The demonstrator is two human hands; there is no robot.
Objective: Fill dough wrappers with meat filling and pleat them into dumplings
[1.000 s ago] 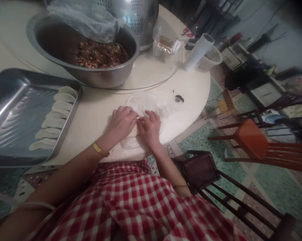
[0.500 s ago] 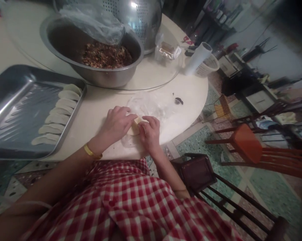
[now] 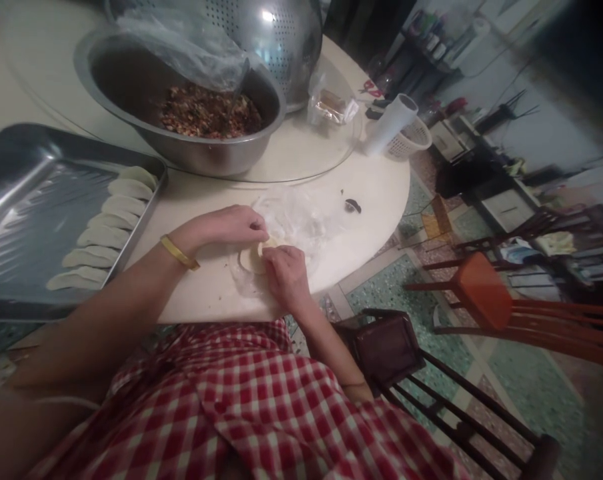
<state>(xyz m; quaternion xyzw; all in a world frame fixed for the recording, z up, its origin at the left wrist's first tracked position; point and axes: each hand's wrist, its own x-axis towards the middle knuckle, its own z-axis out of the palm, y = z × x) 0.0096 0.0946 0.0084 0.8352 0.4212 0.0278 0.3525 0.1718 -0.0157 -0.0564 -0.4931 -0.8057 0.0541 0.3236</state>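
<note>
Pale round dumpling wrappers [image 3: 252, 259] lie on a crumpled clear plastic bag [image 3: 301, 213] near the table's front edge. My right hand [image 3: 287, 275] pinches the right edge of a wrapper and lifts it into a curl. At the far edge of the wrappers, the fingertips of my left hand [image 3: 231, 225] are pressed together on the dough, partly hidden. Folded dumplings [image 3: 103, 237] sit in a row along the right side of a metal tray [image 3: 159, 180] to the left.
A steel bowl [image 3: 206, 157] of minced filling [image 3: 209, 113] stands behind my hands, partly under plastic film. Beyond it are a steel colander [image 3: 291, 60], a wrapped package [image 3: 331, 107], a plastic roll [image 3: 391, 123] and a white basket [image 3: 411, 140]. A dark chair [image 3: 386, 347] stands at the right.
My hands have shifted slightly left and closed into pinches. A wrapper's edge now curls up at my right fingers, showing more of the round dough. The view has shifted slightly.
</note>
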